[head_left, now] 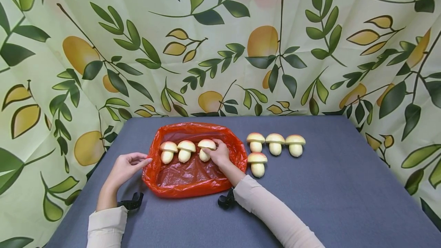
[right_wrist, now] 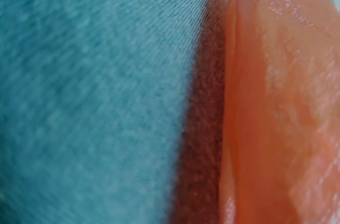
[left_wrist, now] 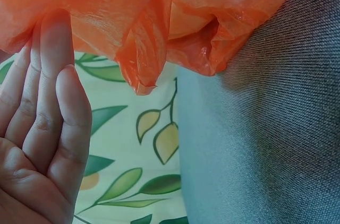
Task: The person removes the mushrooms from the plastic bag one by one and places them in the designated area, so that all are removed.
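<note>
A red plastic bag (head_left: pixel 193 191) lies wide open, its rim rolled outward. Inside it two toy mushrooms (head_left: pixel 186 146) (head_left: pixel 168 147) with cream stems stand side by side. To their right, my right hand (head_left: pixel 219 154) reaches over the near right rim and grips a third mushroom (head_left: pixel 206 144) between thumb and fingers. My left hand (head_left: pixel 124 167) pinches the bag's left rim, thumb on top. The left wrist view shows its long fingers (left_wrist: pixel 47 75) outside the bag, fingertips behind the plastic. In the right wrist view only the bag's side (right_wrist: pixel 281 107) and the cloth appear.
Right of the bag, several more mushrooms (head_left: pixel 275 144) stand on the grey cloth-covered table (head_left: pixel 327 186), most in a row and one mushroom (head_left: pixel 257 164) nearer me. A leaf-patterned curtain (head_left: pixel 220 68) hangs along the back and sides.
</note>
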Motion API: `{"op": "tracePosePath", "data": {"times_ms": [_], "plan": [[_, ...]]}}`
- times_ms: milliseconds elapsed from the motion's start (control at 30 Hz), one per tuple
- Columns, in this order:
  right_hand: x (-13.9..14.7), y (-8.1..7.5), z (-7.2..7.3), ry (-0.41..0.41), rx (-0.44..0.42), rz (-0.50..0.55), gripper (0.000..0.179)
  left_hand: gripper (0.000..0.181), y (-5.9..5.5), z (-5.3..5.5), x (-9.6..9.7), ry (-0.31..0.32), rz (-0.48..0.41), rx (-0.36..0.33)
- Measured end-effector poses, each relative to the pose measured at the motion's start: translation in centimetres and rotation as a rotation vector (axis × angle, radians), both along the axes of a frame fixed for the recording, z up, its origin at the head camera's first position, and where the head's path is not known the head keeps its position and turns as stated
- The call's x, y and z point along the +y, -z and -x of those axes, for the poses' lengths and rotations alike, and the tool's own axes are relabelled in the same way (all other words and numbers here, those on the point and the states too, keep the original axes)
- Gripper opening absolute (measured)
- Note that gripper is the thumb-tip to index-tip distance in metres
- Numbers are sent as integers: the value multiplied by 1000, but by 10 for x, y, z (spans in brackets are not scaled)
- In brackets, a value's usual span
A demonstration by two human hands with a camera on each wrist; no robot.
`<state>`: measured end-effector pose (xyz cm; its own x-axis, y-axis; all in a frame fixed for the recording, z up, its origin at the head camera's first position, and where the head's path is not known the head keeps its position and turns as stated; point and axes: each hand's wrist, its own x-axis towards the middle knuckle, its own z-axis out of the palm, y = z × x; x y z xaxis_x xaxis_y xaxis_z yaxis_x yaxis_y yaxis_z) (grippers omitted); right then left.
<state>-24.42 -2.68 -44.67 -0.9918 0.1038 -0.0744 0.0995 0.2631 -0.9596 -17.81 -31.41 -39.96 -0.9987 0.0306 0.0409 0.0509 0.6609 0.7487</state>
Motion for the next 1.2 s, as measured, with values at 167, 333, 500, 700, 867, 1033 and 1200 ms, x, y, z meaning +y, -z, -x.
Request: {"op": "tracePosePath", "data": {"times_ms": [167, 333, 500, 700, 867, 1033, 1200], "plan": [[2, -4, -2, -22, -18, 16, 56, 34, -1, 0, 0, 0, 5, -3], [4, -7, -5, -47, -37, 48, 56, 34, -1, 0, 1, 4, 13, -1], [6, -10, -9, -77, -20, 65, 56, 34, -1, -1, 1, 2, 12, -2], [10, -14, -15, -111, -3, 73, 56, 35, -2, -1, 2, 4, 14, -10], [12, -17, -21, -134, 10, 63, 56, 34, -2, -1, 2, 8, 15, -11], [16, -20, -27, -155, 26, 72, 55, 34, -1, 0, 1, 9, 17, -8], [21, -22, -30, -173, 37, 75, 54, 34, 0, 0, 1, 6, 15, -7]]}}
